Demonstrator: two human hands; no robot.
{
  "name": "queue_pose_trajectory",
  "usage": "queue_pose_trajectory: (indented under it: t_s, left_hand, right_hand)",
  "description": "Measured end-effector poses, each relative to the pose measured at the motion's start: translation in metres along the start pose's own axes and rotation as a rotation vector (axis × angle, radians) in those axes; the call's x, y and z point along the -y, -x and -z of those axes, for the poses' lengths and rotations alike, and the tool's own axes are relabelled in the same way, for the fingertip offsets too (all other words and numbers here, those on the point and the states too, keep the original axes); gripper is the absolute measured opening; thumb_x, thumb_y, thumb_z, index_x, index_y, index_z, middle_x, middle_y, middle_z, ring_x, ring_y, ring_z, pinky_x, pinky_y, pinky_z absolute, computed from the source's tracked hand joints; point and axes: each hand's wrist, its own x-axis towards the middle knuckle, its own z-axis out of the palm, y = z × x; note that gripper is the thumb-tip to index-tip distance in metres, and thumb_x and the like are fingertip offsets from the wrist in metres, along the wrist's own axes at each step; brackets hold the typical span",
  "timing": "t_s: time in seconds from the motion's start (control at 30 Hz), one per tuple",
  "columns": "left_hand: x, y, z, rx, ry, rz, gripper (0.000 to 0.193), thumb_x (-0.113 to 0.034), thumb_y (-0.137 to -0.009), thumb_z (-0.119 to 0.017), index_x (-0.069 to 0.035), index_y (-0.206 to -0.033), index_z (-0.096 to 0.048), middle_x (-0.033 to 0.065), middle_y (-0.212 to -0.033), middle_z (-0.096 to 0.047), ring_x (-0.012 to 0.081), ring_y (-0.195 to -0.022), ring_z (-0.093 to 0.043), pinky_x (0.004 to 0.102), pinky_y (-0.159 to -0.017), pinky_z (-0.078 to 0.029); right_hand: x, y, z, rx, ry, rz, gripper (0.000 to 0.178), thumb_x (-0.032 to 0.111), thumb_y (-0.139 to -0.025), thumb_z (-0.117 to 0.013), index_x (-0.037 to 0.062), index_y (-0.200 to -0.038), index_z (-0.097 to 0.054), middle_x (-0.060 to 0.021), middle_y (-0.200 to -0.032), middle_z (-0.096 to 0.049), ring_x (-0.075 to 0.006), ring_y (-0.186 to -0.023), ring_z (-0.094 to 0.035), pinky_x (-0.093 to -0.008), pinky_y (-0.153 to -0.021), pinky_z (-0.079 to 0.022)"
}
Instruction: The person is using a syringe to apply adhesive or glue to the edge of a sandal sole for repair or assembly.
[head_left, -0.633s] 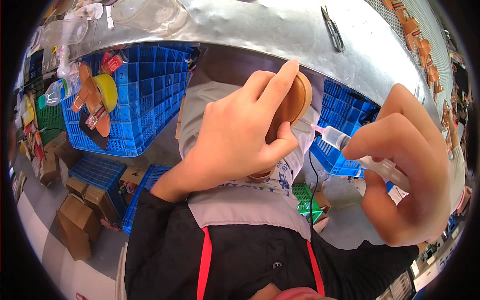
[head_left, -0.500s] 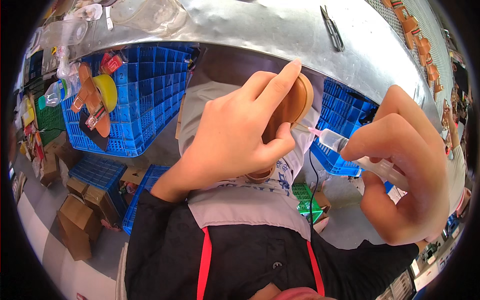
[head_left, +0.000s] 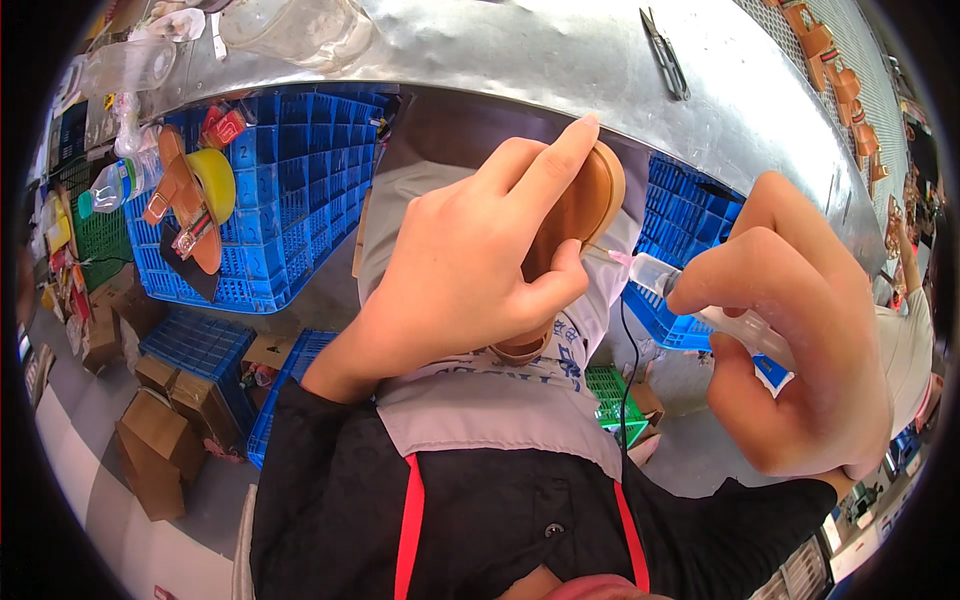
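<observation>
Brown sandal [head_left: 598, 195] over blue-lettered grey apron [head_left: 480, 412]

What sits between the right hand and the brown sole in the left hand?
In the head view: the front of the syringe, with its pink tip and thin needle. The needle points toward the sole; whether it touches is unclear.

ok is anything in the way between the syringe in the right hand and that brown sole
Nothing visible does: the needle ends at or near the brown sole; the left hand grips beside that spot.
</observation>
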Motion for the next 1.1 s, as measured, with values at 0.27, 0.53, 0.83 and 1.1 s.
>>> queue_pose_trajectory:
  t_s: [0.27, 0.53, 0.83, 1.1]
  left_hand:
    - [0.001, -0.001, -0.002, -0.026, -0.044, 0.030, 0.075, -0.012, -0.075, -0.070, -0.010, -0.147, -0.051, 0.0117, -0.105, -0.066, 0.0292, -0.076, -0.068, 0.0361, -0.068, -0.056]
    - [0.003, -0.002, -0.004, -0.051, -0.072, 0.057, 0.072, -0.013, -0.075, -0.071, -0.010, -0.145, -0.053, 0.0116, -0.104, -0.065, 0.0301, -0.076, -0.067, 0.0369, -0.067, -0.056]
    - [0.006, -0.003, -0.006, -0.085, -0.065, 0.056, 0.072, -0.014, -0.074, -0.073, -0.010, -0.143, -0.053, 0.0127, -0.107, -0.064, 0.0314, -0.081, -0.067, 0.0384, -0.071, -0.056]
    - [0.008, -0.006, -0.004, 0.028, 0.064, 0.080, 0.074, -0.016, -0.076, -0.074, -0.009, -0.145, -0.048, 0.0145, -0.117, -0.062, 0.0341, -0.095, -0.068, 0.0390, -0.086, -0.059]
  right_hand:
    - [-0.011, 0.013, -0.014, 0.034, 0.028, 0.237, 0.045, -0.007, -0.051, -0.062, 0.0022, -0.095, -0.067, -0.0104, -0.081, -0.044, -0.0226, -0.062, -0.046, -0.0327, -0.051, -0.034]
    - [-0.007, 0.032, -0.045, -0.037, 0.482, 0.466, 0.039, 0.003, -0.054, -0.070, 0.0022, -0.093, -0.069, -0.0073, -0.080, -0.043, -0.0181, -0.057, -0.045, -0.0302, -0.047, -0.033]
    - [-0.017, 0.024, -0.050, -0.156, 0.241, 0.398, 0.037, 0.005, -0.054, -0.071, 0.0005, -0.091, -0.070, -0.0080, -0.080, -0.044, -0.0188, -0.054, -0.044, -0.0317, -0.045, -0.033]
    - [-0.021, 0.025, -0.043, -0.134, 0.196, 0.435, 0.039, 0.008, -0.052, -0.070, -0.0011, -0.090, -0.069, -0.0090, -0.080, -0.046, -0.0191, -0.054, -0.045, -0.0316, -0.044, -0.033]
